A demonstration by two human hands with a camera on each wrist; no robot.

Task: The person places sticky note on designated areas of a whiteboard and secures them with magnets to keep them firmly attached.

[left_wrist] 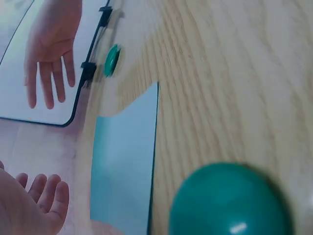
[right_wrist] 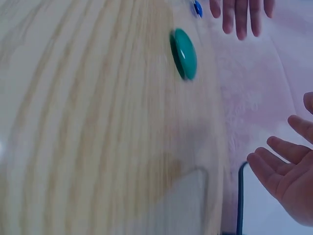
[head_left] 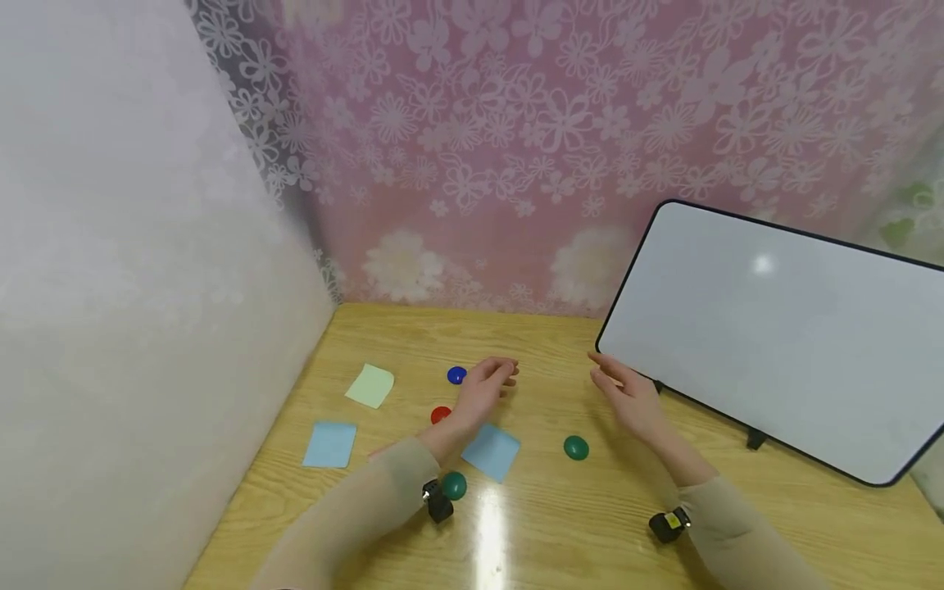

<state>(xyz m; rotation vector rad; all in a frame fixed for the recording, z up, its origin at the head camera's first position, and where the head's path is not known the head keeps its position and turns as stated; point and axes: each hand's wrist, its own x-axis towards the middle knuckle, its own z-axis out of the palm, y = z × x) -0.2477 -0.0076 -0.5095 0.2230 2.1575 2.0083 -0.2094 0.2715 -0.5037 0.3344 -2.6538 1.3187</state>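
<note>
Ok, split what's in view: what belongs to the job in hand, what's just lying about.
Likely in the job, nearer the empty left hand and right hand:
whiteboard
blue disc
red disc
left green disc
right green disc
right blue note

Perhaps just lying about, farther off:
pale green note
left blue note

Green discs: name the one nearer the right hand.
The green disc right of both blue notes; the other green disc shows by the left wrist's camera, farther from the right hand.
</note>
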